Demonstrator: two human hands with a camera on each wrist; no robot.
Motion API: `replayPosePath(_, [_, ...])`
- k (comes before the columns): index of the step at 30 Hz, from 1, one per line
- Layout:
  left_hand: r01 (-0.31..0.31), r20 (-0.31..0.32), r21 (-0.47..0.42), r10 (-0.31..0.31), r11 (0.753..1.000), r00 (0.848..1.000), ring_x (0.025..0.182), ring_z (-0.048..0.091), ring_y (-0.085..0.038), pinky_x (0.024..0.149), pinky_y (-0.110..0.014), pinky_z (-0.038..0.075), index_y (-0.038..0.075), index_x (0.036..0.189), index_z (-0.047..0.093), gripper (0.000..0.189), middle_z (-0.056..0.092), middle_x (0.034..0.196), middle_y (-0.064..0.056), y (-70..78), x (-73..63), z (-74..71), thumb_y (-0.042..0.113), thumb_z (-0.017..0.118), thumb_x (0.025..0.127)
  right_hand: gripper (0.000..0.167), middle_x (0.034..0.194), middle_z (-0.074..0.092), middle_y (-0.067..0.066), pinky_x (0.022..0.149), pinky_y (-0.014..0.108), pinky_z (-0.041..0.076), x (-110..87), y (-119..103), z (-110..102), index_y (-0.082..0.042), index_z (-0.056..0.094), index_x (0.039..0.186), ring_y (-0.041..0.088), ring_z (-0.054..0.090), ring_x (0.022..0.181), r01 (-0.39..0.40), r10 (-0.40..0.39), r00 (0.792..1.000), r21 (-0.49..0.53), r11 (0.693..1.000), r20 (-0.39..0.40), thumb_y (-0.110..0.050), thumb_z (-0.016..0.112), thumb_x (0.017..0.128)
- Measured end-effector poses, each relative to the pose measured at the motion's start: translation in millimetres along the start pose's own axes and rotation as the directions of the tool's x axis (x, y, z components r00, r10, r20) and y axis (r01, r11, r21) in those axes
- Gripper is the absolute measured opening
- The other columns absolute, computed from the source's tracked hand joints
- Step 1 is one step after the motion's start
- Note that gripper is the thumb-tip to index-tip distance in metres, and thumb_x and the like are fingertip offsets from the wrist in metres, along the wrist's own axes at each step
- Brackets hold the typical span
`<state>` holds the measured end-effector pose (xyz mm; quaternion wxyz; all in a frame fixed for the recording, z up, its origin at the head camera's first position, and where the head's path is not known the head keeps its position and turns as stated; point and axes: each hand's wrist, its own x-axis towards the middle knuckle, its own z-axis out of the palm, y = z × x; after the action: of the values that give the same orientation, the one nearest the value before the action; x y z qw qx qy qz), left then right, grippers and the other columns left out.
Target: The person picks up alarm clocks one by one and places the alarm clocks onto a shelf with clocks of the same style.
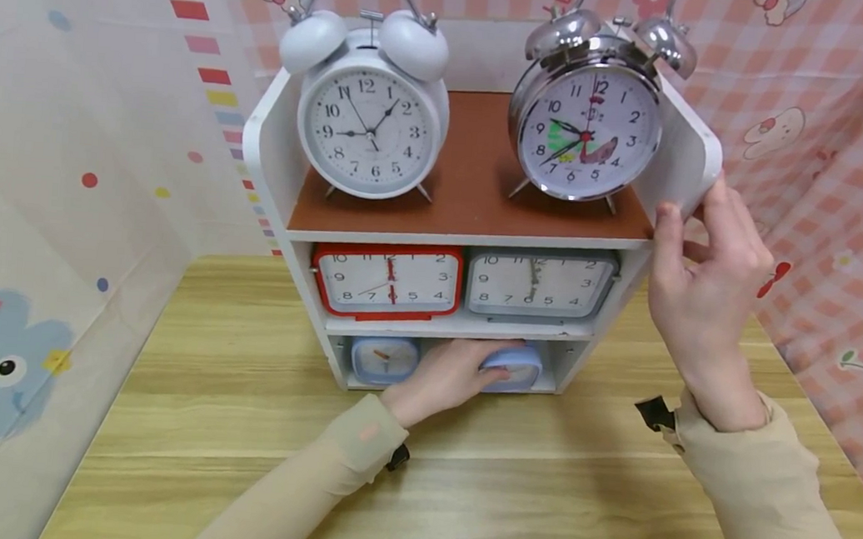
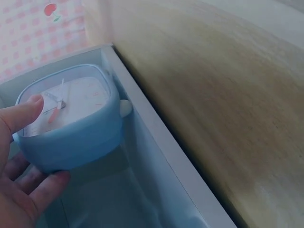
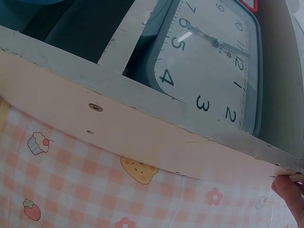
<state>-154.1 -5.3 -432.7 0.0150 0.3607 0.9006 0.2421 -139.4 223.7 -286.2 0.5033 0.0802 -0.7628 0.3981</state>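
A white shelf unit (image 1: 525,333) with a brown top stands on the wooden table, clocks on all its levels. In the bottom compartment my left hand (image 1: 448,378) grips a small blue alarm clock (image 1: 521,368) at the right. The left wrist view shows the thumb over that clock's face (image 2: 80,102) and the fingers beneath its body. A second blue alarm clock (image 1: 383,359) sits to the left of this hand. My right hand (image 1: 712,281) pinches the front edge of the unit's right side panel (image 1: 691,146) between thumb and fingers.
Above, a red-framed clock (image 1: 387,312) and a grey-framed clock (image 1: 537,310) share the middle shelf. A white twin-bell alarm clock (image 1: 371,132) and a silver twin-bell one (image 1: 587,134) stand on top. Patterned cloth (image 1: 819,205) hangs behind and beside the table (image 1: 253,457).
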Motion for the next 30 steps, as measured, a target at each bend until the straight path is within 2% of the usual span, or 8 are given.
replayPosePath(2, [-0.022,-0.009,0.037,0.022,0.999,1.000,0.102,0.073,-0.013,0.094,-0.036,0.062,0.021,0.149,0.061,0.046,0.066,0.149,-0.003,1.5,-0.8,-0.7,0.029,0.066,0.104,0.035,0.109,0.073,0.029,0.077,-0.007,0.045,-0.2,0.0,0.1,-0.001,0.071,0.132,-0.019,0.060,0.098,0.000,0.000,1.000,-0.001,1.000,-0.001,-0.016,0.065,0.101])
replayPosePath(5, [-0.074,-0.045,0.132,0.081,0.988,0.996,0.094,0.073,-0.013,0.086,-0.034,0.063,0.021,0.147,0.061,0.044,0.069,0.144,-0.005,2.6,-2.7,0.9,0.029,0.066,0.105,0.035,0.109,0.073,0.029,0.077,-0.007,0.045,-0.5,0.6,0.2,-0.002,0.071,0.133,-0.017,0.061,0.098,0.000,0.000,1.000,-0.003,1.000,0.001,-0.018,0.065,0.102])
replayPosePath(7, [-0.113,-0.082,0.200,0.131,0.973,0.988,0.103,0.076,-0.016,0.087,-0.034,0.064,0.019,0.145,0.063,0.042,0.069,0.143,-0.005,2.7,-4.2,3.1,0.028,0.066,0.104,0.035,0.109,0.073,0.029,0.077,-0.007,0.045,-0.6,0.5,0.4,-0.002,0.070,0.133,-0.018,0.062,0.099,0.000,0.000,1.000,-0.007,1.000,0.002,-0.017,0.065,0.101])
replayPosePath(10, [-0.162,-0.137,0.315,0.214,0.935,0.967,0.114,0.074,-0.018,0.089,-0.033,0.064,0.017,0.142,0.065,0.040,0.069,0.141,-0.003,2.2,-5.7,7.4,0.026,0.068,0.103,0.035,0.109,0.073,0.029,0.077,-0.007,0.044,-0.7,0.5,0.5,-0.002,0.070,0.133,-0.019,0.061,0.099,0.003,-0.003,1.000,-0.014,1.000,-0.001,-0.017,0.065,0.101])
replayPosePath(14, [-0.205,-0.155,0.434,0.297,0.877,0.942,0.126,0.069,-0.018,0.090,-0.029,0.064,0.017,0.139,0.066,0.038,0.066,0.145,-0.002,2.0,-6.6,11.5,0.022,0.070,0.102,0.035,0.110,0.073,0.030,0.077,-0.008,0.043,-0.7,-0.3,0.6,-0.001,0.070,0.133,-0.022,0.059,0.100,0.005,-0.005,1.000,-0.017,1.000,-0.004,-0.014,0.065,0.101])
replayPosePath(17, [-0.224,-0.149,0.461,0.324,0.859,0.934,0.133,0.066,-0.019,0.090,-0.030,0.064,0.019,0.139,0.066,0.037,0.063,0.148,-0.002,2.1,-7.5,13.1,0.016,0.069,0.102,0.035,0.111,0.073,0.029,0.077,-0.007,0.044,-1.1,-0.3,0.5,-0.001,0.070,0.133,-0.022,0.059,0.100,0.003,-0.003,1.000,-0.013,1.000,-0.001,-0.014,0.065,0.101])
replayPosePath(23, [-0.228,-0.142,0.488,0.334,0.843,0.932,0.136,0.063,-0.019,0.089,-0.029,0.064,0.018,0.142,0.063,0.040,0.061,0.150,-0.003,1.6,-8.7,16.0,0.010,0.065,0.103,0.035,0.113,0.073,0.029,0.077,-0.007,0.044,-1.1,0.1,-0.2,-0.002,0.069,0.134,-0.023,0.059,0.100,0.004,-0.004,1.000,-0.020,1.000,0.002,-0.014,0.065,0.101])
replayPosePath(30, [-0.219,-0.139,0.615,0.378,0.757,0.915,0.137,0.061,-0.019,0.085,-0.026,0.064,0.015,0.148,0.057,0.047,0.059,0.151,-0.004,-3.5,-12.0,24.7,0.008,0.063,0.102,0.036,0.115,0.073,0.028,0.077,-0.007,0.044,-1.4,-0.2,-0.4,-0.003,0.069,0.136,-0.022,0.059,0.100,0.000,0.000,1.000,-0.015,1.000,0.006,-0.014,0.065,0.101])
